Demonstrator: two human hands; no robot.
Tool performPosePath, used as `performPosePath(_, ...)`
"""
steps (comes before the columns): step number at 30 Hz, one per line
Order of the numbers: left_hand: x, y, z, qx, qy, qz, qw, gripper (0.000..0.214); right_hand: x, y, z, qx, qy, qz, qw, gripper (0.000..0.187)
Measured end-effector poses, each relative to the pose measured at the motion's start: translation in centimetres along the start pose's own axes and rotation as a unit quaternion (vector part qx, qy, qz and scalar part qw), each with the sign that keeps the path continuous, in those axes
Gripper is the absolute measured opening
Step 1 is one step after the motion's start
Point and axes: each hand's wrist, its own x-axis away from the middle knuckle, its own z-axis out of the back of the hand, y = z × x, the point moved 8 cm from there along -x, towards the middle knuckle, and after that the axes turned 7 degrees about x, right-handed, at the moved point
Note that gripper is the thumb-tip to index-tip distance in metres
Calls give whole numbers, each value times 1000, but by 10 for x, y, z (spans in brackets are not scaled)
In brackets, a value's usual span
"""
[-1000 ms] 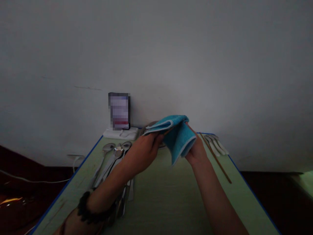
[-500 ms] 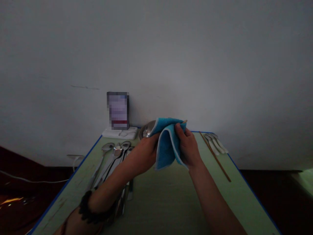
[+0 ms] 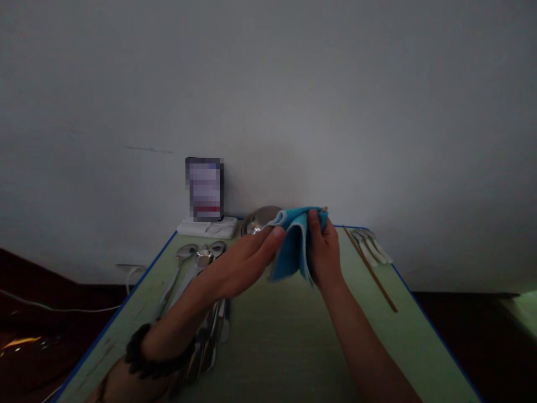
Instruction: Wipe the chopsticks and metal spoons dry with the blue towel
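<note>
Grey plaster wall (image 3: 268, 101) fills most of the view from where I stand. Against it: pale green table (image 3: 289, 341) with blue edging. On the table's left, partly hidden by the person's left forearm, a long cluster of shiny metal spoons and other cutlery (image 3: 204, 257); count not possible.

Right hand (image 3: 325, 252): thumb on top, pinching a sky-blue cloth with white hems (image 3: 289, 254) against curled fingers. Left hand (image 3: 243, 263): thumb lying along the cloth's left edge, fingers mostly out of sight; whether they grip anything, I cannot tell. Cloth is folded, off the table, its lower corners hanging free between the hands.

Behind the cloth, near the wall, a round polished-metal dish (image 3: 258, 219), partly covered. Left of it, a dark-framed upright screen (image 3: 205, 190), display blurred, at a flat white base (image 3: 203, 228). Far right: a slim brown stick (image 3: 371, 270), then a few white-handled metal forks (image 3: 375, 252) side by side. Black beaded bracelet (image 3: 145, 364) on the left wrist. Smallest: a pale tip (image 3: 325, 209) at the cloth's far corner, identity uncertain.

Progress (judgement): handling of the cloth looks underway, not finished. Cutlery lies in two groups; which pieces are done, undetermined.
</note>
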Motion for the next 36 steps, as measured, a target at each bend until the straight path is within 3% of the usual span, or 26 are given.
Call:
performPosePath(8,1,7,-5,-175,31,-37,983,29,2,-8,1,56,22,35,998,30)
performPosePath(14,-6,-5,5,-153,77,-20,985,26,3,-7,-3,17,-2,17,1000,31)
performPosePath(28,-9,-15,13,-154,149,-6,977,26,5,-9,-6,57,-19,35,998,31)
performPosePath(36,-10,-18,10,-129,119,7,984,28,6,-17,-8,60,-30,75,995,25)
